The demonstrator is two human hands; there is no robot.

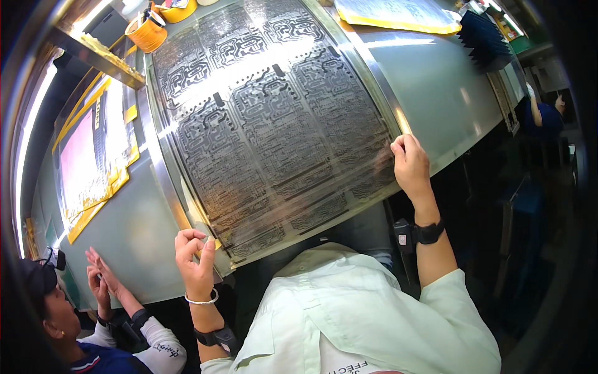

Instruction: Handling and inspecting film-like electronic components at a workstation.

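A large clear film sheet [274, 134] printed with dark circuit patterns lies on the glass-topped table before me. My left hand [197, 263] is at its near left corner, fingers curled and thumb raised, with a small piece of yellow tape [217, 244] showing on both sides of the thumb. At the right edge of the sheet my right hand [412, 165] is closed in a pinch beside a metal strip [381, 87]. What sits between those fingertips is hidden. Another metal strip [163, 168] runs along the left side of the sheet.
Yellow-edged sheets [93, 156] lie at the left; another yellow-edged sheet [398, 14] is at the far right. Orange tape rolls [147, 32] stand at the far left, near a black ridged block [483, 40] across the table. A co-worker's hands [104, 277] are at the left edge.
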